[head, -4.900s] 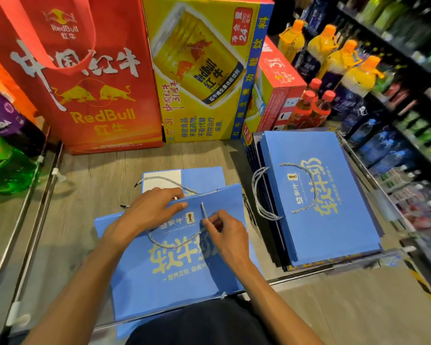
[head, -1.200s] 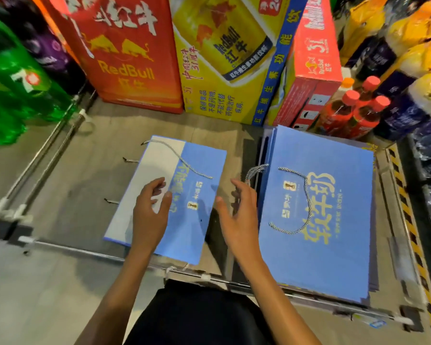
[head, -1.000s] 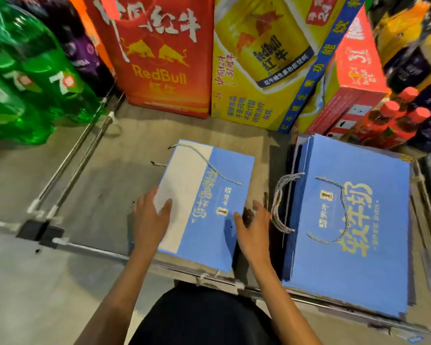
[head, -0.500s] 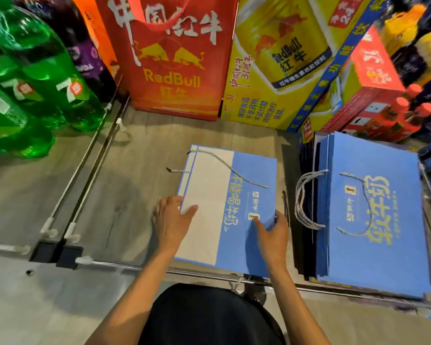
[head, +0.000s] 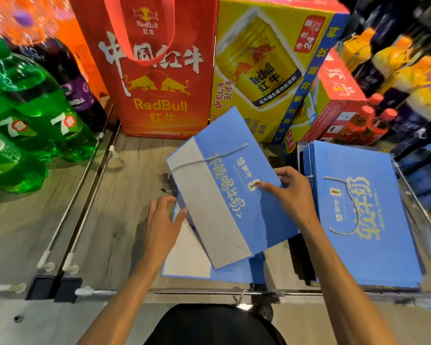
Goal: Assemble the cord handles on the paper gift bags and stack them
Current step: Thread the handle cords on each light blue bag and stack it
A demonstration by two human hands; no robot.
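Grips the blue gift bag (head: pixel 234 202) with the right hand (head: pixel 292 197): thumb laid across the printed face beside the small logo, other fingers curled round the bag's right edge. Holds it folded flat and tilted, grey side panel to the left, with a loose cord (head: pixel 209 158) lying across its upper part. Overlaps a second flat bag (head: pixel 187 260) lying on the wooden shelf (head: pixel 105 220). Spreads the left hand (head: pixel 163 222) open, fingers loose and holding nothing, over the upper left corner of that lower bag, thumb and fingertips right at the tilted bag's left edge; hard to tell whether touching it. Just to the right, a stack of finished bags (head: pixel 373 245), the top one with its cord handle (head: pixel 353 202) looped over the face. Behind, a red Red Bull bag (head: pixel 157 78) and a yellow carton (head: pixel 264 70); far left, green bottles (head: pixel 35 108).
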